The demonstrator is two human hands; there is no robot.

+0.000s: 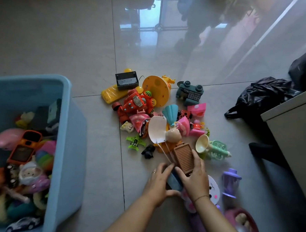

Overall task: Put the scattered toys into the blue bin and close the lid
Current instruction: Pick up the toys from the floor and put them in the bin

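Near the front edge of the scattered toys (139, 118), both hands work side by side above the tiled floor (99, 166). The right hand (196, 181) grips a brown ribbed toy (183, 158), with the thumb on its near edge and the fingers curled over its right side. This edge hold keeps the flat piece level and under control. The left hand (159, 185) closes on a blue toy (174, 182) lying between the two hands, thumb beneath and fingers across the top. Blur and the right thumb hide most of that toy, so this grasp is probable, not certain.

The blue bin (69, 146) stands open to the left of the pile, well apart from the hands. It already holds many toys. Its position beside the pile suggests that each load needs only a leftward swing of the arms. No lid is in view.

Judgement: the task is roughly half done. Taking one piece per hand moves two toys per trip. Most of the pile lies farther off, including a red robot (135, 104) and a yellow disc toy (156, 90). A purple toy blender (231, 181) stands to the right of the hands. A black bag (262, 97) lies beyond it and is not part of the load.
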